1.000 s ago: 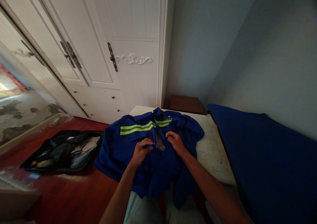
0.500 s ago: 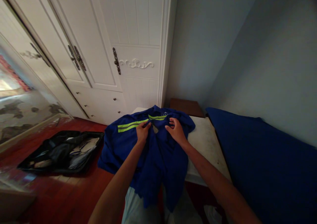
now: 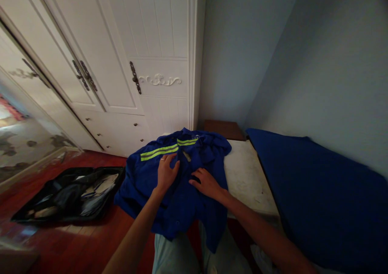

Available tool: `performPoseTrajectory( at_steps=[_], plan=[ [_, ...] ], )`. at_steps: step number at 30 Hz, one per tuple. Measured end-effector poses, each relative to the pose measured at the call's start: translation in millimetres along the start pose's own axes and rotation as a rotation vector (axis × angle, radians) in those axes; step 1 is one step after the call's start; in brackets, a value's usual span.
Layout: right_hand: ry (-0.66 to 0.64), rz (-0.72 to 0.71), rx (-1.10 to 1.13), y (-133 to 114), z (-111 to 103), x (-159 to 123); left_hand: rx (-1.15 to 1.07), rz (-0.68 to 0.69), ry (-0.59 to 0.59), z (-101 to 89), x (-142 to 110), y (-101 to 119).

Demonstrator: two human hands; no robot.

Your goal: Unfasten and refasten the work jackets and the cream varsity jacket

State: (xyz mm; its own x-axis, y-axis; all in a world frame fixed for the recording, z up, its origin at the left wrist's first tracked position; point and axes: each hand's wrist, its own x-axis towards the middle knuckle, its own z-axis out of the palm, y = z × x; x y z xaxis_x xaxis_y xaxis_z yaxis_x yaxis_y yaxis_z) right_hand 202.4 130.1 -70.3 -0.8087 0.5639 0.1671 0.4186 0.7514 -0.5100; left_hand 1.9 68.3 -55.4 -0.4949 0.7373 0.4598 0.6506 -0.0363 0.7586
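A blue work jacket (image 3: pixel 145 181) with yellow-green and grey reflective stripes lies spread, front up, over a white-topped surface. Its collar points away from me and the lower edge hangs over near my knees. My left hand (image 3: pixel 166 173) rests on the chest just below the long stripe, thumb apart from the fingers. Lower down, my right hand (image 3: pixel 207 184) touches the other front panel, fingers bent and a gap showing between them and the thumb. A pale label (image 3: pixel 186 156) shows inside the neck opening, between the two front panels.
Behind the jacket stands a white wardrobe (image 3: pixel 163 116). An open black suitcase (image 3: pixel 65 193) with clothes lies on the red floor at left. The white surface (image 3: pixel 247 173) shows at right, beside a large blue panel-like thing (image 3: pixel 315 193). A brown box-like object (image 3: pixel 224 129) sits by the wall.
Both hands have come down from the collar toward me along the jacket's front, and their fingers have spread from their earlier pinch. The jacket's lower front lies more spread out. The view has shifted slightly.
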Motion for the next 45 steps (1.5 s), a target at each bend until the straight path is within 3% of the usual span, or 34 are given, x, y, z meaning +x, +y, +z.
performPoseTrajectory(
  at_steps=[3, 5, 7, 12, 18, 29, 38, 45],
  plan=[
    [0.003, 0.091, -0.007, -2, -6, 2, 0.100, 0.115, -0.198, -2.1, -31, 10],
    [-0.019, 0.200, -0.046, -7, -9, 7, 0.132, 0.119, -0.320, 6.4, -45, 14],
    [-0.053, 0.310, -0.123, -11, -10, 13, 0.194, 0.100, -0.366, 17.8, -50, 14],
    [-0.079, 0.408, -0.235, -14, -10, 22, 0.266, 0.072, -0.376, 33.4, -46, 8],
    [-0.068, 0.399, -0.215, -11, -6, 22, 0.269, 0.064, -0.429, 29.8, -39, 2],
    [-0.077, 0.414, -0.130, -9, -4, 30, 0.352, 0.023, -0.433, 29.4, -39, 13],
    [-0.190, 0.270, -0.033, 9, -22, 34, 0.351, -0.050, -0.405, 33.6, -40, 18],
    [-0.147, 0.267, -0.219, -4, -16, 23, 0.272, -0.044, -0.397, 33.6, -42, 14]
  ],
)
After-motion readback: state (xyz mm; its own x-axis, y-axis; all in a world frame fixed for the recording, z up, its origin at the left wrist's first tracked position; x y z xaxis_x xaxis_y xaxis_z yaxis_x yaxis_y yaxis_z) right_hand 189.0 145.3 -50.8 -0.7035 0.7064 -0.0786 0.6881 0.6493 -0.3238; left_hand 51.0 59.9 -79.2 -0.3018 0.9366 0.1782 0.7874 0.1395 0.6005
